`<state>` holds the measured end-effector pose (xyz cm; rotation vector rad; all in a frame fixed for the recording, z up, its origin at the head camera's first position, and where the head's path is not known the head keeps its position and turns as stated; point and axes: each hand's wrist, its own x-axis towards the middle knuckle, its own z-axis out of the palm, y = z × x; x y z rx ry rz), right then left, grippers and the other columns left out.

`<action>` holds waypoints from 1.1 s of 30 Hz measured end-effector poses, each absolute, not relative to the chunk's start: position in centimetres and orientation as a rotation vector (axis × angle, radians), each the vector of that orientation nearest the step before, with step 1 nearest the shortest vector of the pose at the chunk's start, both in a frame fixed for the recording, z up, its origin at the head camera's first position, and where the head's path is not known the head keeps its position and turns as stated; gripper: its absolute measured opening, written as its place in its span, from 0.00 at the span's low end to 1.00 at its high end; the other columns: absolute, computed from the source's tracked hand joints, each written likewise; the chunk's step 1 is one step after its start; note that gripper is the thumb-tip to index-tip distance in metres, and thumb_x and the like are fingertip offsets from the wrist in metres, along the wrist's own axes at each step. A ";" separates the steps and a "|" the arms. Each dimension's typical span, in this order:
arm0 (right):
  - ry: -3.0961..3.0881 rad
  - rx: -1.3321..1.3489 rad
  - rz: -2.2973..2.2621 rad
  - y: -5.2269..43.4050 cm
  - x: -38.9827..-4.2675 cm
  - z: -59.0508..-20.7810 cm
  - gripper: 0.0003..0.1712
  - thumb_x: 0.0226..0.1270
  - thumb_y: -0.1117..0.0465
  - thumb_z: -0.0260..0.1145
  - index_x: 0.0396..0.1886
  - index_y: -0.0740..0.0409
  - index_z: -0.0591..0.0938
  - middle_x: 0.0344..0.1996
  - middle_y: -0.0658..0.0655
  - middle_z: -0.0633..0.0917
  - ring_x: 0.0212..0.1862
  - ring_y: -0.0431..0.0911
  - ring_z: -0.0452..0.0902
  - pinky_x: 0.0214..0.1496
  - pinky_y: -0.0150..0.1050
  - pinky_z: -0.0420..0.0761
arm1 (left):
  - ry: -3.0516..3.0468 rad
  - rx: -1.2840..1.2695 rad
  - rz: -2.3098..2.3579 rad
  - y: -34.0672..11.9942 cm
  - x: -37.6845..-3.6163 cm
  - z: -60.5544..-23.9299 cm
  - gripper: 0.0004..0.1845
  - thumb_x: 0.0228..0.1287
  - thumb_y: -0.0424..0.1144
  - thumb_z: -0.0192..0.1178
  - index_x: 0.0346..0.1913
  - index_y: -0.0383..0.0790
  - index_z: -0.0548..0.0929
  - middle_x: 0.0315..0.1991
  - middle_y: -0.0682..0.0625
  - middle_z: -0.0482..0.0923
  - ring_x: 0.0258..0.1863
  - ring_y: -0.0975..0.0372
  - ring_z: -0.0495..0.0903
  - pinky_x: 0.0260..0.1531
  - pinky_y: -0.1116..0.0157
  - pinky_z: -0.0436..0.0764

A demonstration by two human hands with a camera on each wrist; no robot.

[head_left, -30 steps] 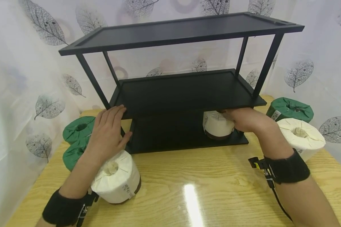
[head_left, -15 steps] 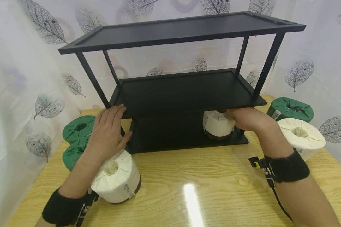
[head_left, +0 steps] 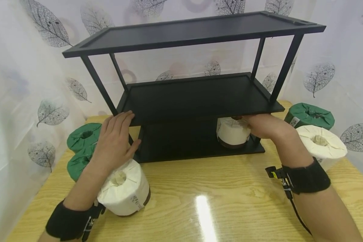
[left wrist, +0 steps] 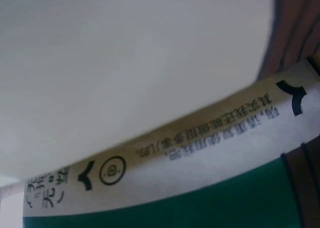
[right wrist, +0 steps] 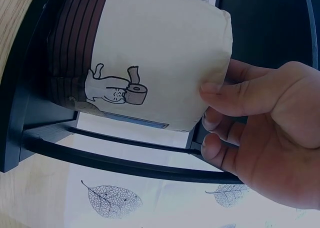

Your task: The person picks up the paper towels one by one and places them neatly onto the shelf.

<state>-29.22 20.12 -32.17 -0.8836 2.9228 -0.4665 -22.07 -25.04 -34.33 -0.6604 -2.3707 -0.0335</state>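
On the bottom shelf of a black rack (head_left: 187, 97), at its right end, stands a cream paper-wrapped toilet roll (head_left: 232, 135). My right hand (head_left: 264, 127) reaches under the middle shelf and pinches this roll's upper edge. In the right wrist view, the thumb of the right hand (right wrist: 280, 120) lies on the wrapper, which has a cat drawing and a brown striped band. My left hand (head_left: 113, 143) rests with fairly straight fingers on the middle shelf's front left corner. Below its wrist is another cream roll (head_left: 124, 191), whose pale wrapper fills much of the left wrist view.
Two green-wrapped rolls (head_left: 84, 138) stand left of the rack, partly behind the left arm. To the right are a green roll (head_left: 309, 117) and a cream roll (head_left: 320, 143). A wooden table (head_left: 175, 195) carries everything, with a leaf-patterned curtain (head_left: 175, 64) behind.
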 end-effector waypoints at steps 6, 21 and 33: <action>2.934 -0.882 -0.431 20.0 -29.1 -32.1 0.30 0.68 0.77 0.53 0.70 0.63 0.67 0.65 0.67 0.69 0.62 0.59 0.69 0.64 0.57 0.71 | -2.379 -0.651 -0.033 -25.0 -22.1 -34.3 0.42 0.56 0.43 0.68 0.69 0.26 0.64 0.70 0.33 0.64 0.68 0.40 0.64 0.67 0.42 0.60; 2.945 -0.941 -0.395 19.9 -29.1 -32.1 0.36 0.65 0.77 0.56 0.73 0.61 0.63 0.68 0.67 0.67 0.63 0.59 0.68 0.62 0.55 0.70 | -2.374 -0.654 -0.034 -25.0 -22.1 -34.4 0.42 0.55 0.43 0.69 0.69 0.26 0.64 0.69 0.32 0.65 0.67 0.40 0.64 0.67 0.42 0.61; 2.929 -0.945 -0.381 19.9 -29.2 -32.0 0.36 0.65 0.76 0.57 0.73 0.63 0.63 0.68 0.67 0.68 0.62 0.57 0.70 0.59 0.54 0.71 | -2.378 -0.648 -0.034 -24.9 -22.1 -34.4 0.42 0.56 0.43 0.68 0.69 0.27 0.64 0.70 0.33 0.65 0.68 0.41 0.64 0.67 0.42 0.60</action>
